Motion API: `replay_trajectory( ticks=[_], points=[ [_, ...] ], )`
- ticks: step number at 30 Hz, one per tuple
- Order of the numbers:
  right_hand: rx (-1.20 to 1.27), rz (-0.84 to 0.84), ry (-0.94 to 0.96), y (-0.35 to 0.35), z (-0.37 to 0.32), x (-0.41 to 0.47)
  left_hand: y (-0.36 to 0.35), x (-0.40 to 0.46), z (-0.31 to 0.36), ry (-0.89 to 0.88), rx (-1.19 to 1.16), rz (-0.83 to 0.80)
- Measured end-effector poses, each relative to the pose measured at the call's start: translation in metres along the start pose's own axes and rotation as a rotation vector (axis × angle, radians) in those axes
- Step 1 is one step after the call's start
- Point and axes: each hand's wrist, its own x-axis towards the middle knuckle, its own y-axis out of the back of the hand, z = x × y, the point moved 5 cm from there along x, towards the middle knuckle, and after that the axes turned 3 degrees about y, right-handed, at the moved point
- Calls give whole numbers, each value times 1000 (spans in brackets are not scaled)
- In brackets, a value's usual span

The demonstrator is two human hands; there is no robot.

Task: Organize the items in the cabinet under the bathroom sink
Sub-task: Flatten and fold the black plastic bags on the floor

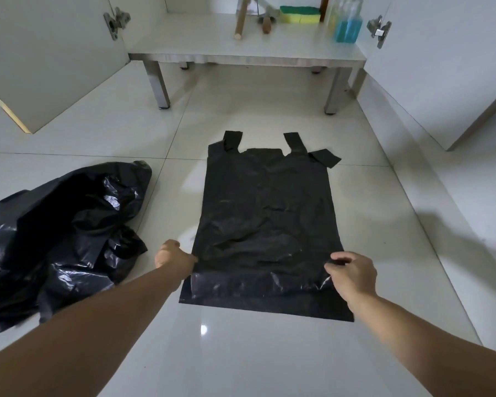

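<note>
a black plastic bag (267, 213) lies spread flat on the floor (241, 353) in front of the open cabinet (246, 38), its two handles pointing toward the cabinet and its bottom edge toward the person. the near end of the bag is folded up over itself in a narrow band. the left hand (173, 257) pinches the left end of that fold, and the right hand (352, 275) pinches the right end, fingers curled onto the plastic; both grips are narrow and holding the bag.

as a judgement, the job is midway: this bag is at the first fold of being folded small, and more folds are left. to the left of the flat bag, well apart from it, a crumpled heap of black bags (60, 233) sits on the floor unfolded, so that work looks not yet done.

the cabinet, beyond the bag's handles, has both doors swung open. on its shelf stand clear bottles (347, 21) at the right, at least one holding blue liquid, with green and yellow sponges (299, 15) stacked just beside them. further left are a wooden handle (239, 21) leaning out and a smaller wooden-handled tool (265, 22); what kind i cannot tell. the left part of the shelf carries nothing that shows, likely room for the folded bags.
</note>
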Motion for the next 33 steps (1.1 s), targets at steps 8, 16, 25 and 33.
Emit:
replay_trajectory(
  ticks=[8, 16, 25, 33],
  points=[
    [-58, -21, -86, 5, 24, -15, -22, -18, 12, 29, -105, -261],
    [-103, -222, -216, 17, 23, -13, -7, -12, 12, -129, -45, 25],
    [-210, -337, -165, 18, 34, -9, -6, -11, -13, -128, -80, -92],
    [-269, -409, -211, 19, 44, -5, -10, -10, -17, -148, 125, -202]
  ],
)
